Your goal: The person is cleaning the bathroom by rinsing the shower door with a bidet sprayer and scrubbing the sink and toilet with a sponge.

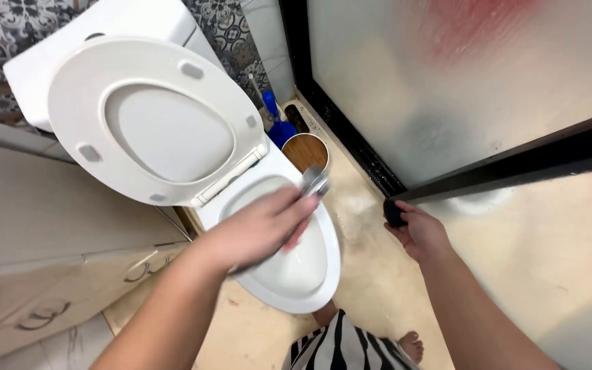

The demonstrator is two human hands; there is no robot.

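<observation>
My left hand (pixel 258 229) reaches over the white toilet bowl (pixel 323 274) and grips a shiny metal spray head (pixel 315 182), blurred by motion, above the bowl's right rim. The lid and seat (pixel 152 123) stand raised against the cistern (pixel 111 31). My right hand (pixel 416 229) holds a small dark round object (pixel 393 214) at the bottom corner of the frosted glass shower door (pixel 460 89), close to its black frame (pixel 515 168).
A round bin with a wooden-looking lid (pixel 306 151) and a blue brush (pixel 279 127) stand between the toilet and the door. Beige cabinet drawers (pixel 49 274) fill the left. My bare feet and striped clothing (pixel 340 346) are on the wet beige floor (pixel 378 274).
</observation>
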